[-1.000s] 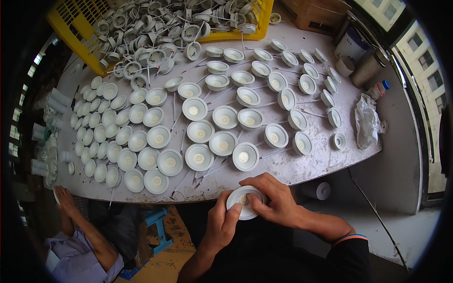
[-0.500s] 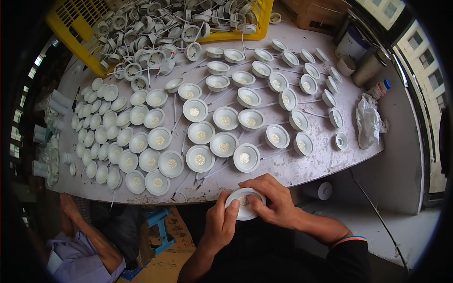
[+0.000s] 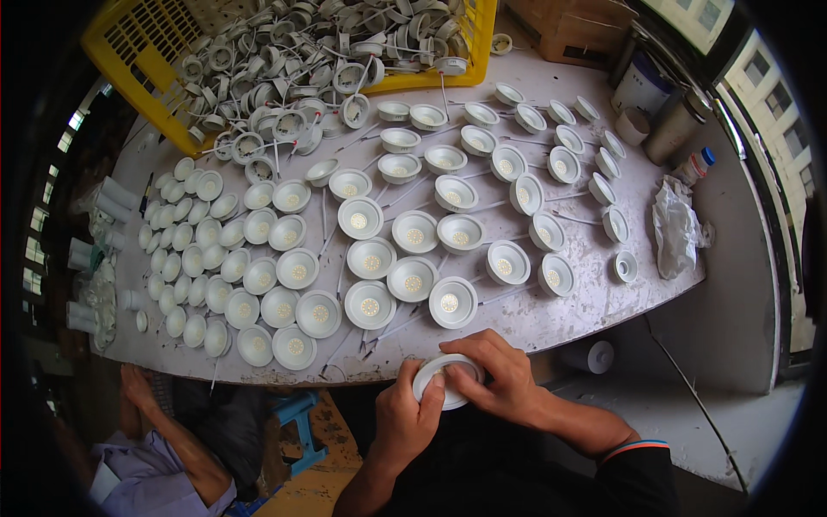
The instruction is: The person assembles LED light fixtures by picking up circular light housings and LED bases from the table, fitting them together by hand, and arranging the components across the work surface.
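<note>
Both my hands hold a white round LED downlight (image 3: 428, 371) just off the table's front edge, its open face tilted up. My left hand (image 3: 405, 420) grips the near left side, with the thumb pressed inside the ring. My right hand (image 3: 501, 377) wraps the far right side, its thumb also pushed into the cup. The thumbs hide most of the light's inner face. Straight beyond my hands, a similar downlight (image 3: 453, 302) lies face up on the table, with yellow dots at its centre. Many more such downlights stand in rows, with grey cables trailing from them.
A yellow crate (image 3: 476, 52) at the back spills white lamp housings with wires onto the table (image 3: 594, 308). To the right are a crumpled plastic bag (image 3: 674, 226), a blue-capped bottle (image 3: 694, 164) and a metal flask (image 3: 678, 129). Another person's hands (image 3: 140, 389) rest at lower left, beside a blue stool (image 3: 301, 431).
The downlight in my hands has tilted, and its face shows as a narrower oval. My left thumb has moved further into it. The whole view has shifted slightly.
</note>
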Available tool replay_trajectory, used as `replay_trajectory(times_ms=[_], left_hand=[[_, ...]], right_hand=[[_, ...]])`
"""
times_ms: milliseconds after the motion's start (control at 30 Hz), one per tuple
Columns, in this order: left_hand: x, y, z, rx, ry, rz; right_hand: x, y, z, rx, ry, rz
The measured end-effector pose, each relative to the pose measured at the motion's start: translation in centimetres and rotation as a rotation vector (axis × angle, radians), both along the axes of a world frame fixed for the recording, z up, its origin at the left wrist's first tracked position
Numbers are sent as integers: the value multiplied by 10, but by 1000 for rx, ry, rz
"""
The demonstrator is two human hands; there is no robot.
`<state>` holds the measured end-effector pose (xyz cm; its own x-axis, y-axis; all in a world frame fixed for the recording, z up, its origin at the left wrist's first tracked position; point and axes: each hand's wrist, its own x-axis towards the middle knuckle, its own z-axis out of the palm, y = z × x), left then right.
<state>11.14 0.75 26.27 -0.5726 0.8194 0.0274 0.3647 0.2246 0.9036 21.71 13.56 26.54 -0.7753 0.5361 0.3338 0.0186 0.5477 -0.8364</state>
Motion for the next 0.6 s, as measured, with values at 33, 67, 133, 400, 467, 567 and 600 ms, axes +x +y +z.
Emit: replay_trajectory(times_ms=[33, 67, 133, 400, 467, 567, 600], left_hand=[[0, 0, 0, -2, -22, 18], [0, 0, 0, -18, -16, 15], [0, 0, -1, 4, -47, 60], [-14, -7, -3, -4, -297, 57], [-19, -9, -3, -28, -413, 28], [-22, -11, -3, 52, -382, -69], [-23, -13, -2, 19, -387, -102]], right_hand=[[-1, 1, 0, 7, -12, 0], [-2, 2, 0, 0, -23, 13], [-3, 5, -1, -10, -54, 42], [5, 7, -2, -558, -199, 153], [4, 7, -2, -669, -220, 180], [5, 9, -2, -741, -287, 220], [4, 9, -2, -725, -309, 204]])
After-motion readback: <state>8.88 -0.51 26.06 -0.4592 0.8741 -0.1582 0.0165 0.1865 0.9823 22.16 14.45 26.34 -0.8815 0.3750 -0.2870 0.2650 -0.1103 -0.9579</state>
